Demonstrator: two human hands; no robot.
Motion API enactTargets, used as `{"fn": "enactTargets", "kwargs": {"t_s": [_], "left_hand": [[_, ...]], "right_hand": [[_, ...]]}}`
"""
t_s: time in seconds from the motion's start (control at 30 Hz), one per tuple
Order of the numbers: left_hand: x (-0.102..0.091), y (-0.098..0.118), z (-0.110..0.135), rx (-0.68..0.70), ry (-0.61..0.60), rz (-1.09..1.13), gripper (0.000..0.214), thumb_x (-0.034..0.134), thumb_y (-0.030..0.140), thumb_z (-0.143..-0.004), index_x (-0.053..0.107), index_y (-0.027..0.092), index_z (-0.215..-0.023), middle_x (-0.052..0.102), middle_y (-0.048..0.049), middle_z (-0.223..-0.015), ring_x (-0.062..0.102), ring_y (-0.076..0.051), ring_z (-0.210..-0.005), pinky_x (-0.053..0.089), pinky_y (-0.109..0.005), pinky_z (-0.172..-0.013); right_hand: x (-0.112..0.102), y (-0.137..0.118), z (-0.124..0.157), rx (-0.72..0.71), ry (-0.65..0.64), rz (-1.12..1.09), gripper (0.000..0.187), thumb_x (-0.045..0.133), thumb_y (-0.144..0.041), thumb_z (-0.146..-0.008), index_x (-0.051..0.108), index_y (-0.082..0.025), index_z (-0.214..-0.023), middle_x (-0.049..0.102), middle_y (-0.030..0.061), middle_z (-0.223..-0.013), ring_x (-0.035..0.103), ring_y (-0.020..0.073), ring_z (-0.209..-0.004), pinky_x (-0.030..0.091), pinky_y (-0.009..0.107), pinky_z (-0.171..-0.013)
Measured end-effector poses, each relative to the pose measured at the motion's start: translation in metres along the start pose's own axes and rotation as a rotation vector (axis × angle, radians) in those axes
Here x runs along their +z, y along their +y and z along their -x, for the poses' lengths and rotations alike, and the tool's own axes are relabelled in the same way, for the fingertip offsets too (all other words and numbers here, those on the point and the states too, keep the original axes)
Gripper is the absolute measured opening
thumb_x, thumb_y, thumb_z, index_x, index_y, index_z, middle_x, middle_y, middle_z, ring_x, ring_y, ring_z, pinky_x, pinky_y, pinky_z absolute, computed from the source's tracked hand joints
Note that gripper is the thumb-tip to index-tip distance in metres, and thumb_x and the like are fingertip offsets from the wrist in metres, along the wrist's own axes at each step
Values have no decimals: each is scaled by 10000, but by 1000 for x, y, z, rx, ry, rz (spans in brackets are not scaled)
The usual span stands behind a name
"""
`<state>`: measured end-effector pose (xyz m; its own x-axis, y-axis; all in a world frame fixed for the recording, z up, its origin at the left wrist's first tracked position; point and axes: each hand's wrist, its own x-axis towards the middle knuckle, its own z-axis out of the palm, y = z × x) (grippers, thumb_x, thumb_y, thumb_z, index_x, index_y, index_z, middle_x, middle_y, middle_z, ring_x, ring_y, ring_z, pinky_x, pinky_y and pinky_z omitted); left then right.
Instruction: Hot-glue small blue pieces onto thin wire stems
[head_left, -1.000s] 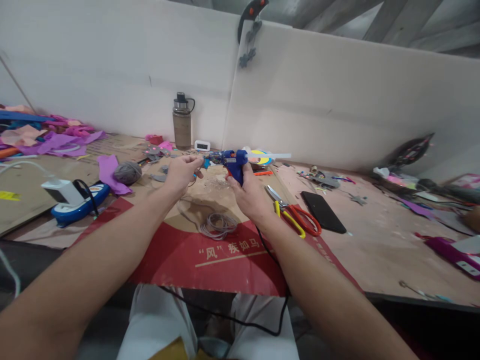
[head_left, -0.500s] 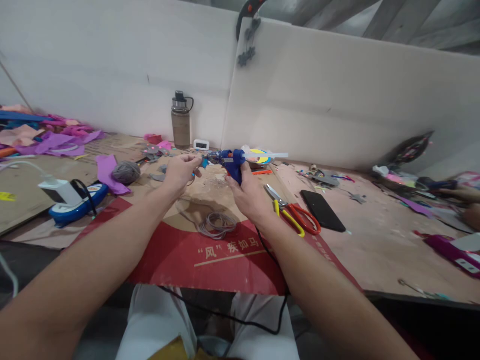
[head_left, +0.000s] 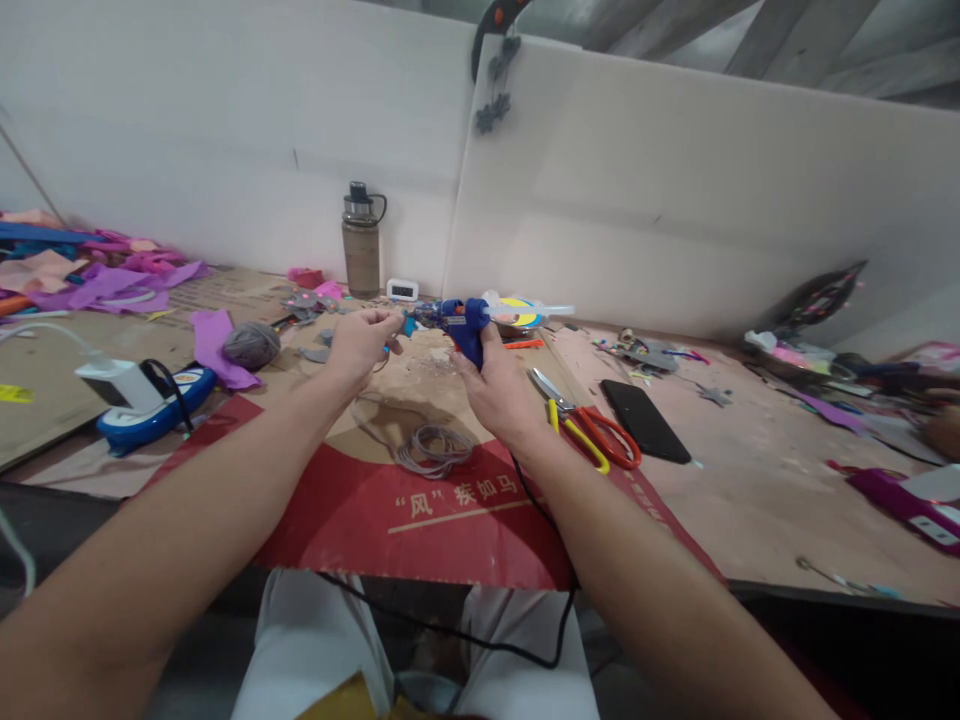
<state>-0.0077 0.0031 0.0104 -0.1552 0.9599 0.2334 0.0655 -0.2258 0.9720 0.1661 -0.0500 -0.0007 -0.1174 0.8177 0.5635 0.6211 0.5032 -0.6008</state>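
Observation:
My right hand (head_left: 504, 388) is closed around the handle of a blue hot glue gun (head_left: 471, 330), its nozzle pointing left. A clear glue stick (head_left: 551, 310) sticks out of its back end. My left hand (head_left: 365, 345) is closed in a pinch at the nozzle. A small blue piece (head_left: 409, 326) shows at its fingertips; its exact kind is too small to tell. Below the hands, a coil of thin grey cord (head_left: 433, 452) lies on red-and-tan cardboard (head_left: 322, 520), one strand running up toward my left hand. A black cable hangs from the glue gun.
Scissors with red handles (head_left: 609, 438), a yellow-handled tool (head_left: 589, 447) and a black phone (head_left: 645, 420) lie at right. Grey yarn (head_left: 253, 345), a white charger (head_left: 120, 385) on a blue power strip (head_left: 154, 412), and felt scraps sit left. A bottle (head_left: 361, 245) stands behind. Another person's hand (head_left: 943, 430) is far right.
My hands and the glue gun stay nearly still. At far right, the other person's hand has shifted slightly right, toward the picture's edge.

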Motion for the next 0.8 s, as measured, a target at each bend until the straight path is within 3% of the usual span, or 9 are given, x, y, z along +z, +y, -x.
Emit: {"fn": "enactTargets", "kwargs": {"t_s": [0.63,0.8], "left_hand": [[-1,-1,-2,-1,-9,-8,123,617,227,-716,588,137,-638,522,-9,-469,448,-74,-399,177,-183,-352],[-5,-2,-7,-66,19,95,111,626,193,-706,550,138,-646,503,13,-499,427,-49,-387,152,-161,-328]], "right_hand": [[4,3,-2,-17,25,0,406,470,-269,-852,460,-179,-1248,610,147,-1138,570,283,-1052,442,452,-918],[6,8,-3,18,58,-125,351,474,-298,-843,490,-187,-1176,631,123,-1073,595,230,-954,484,396,-846]]}}
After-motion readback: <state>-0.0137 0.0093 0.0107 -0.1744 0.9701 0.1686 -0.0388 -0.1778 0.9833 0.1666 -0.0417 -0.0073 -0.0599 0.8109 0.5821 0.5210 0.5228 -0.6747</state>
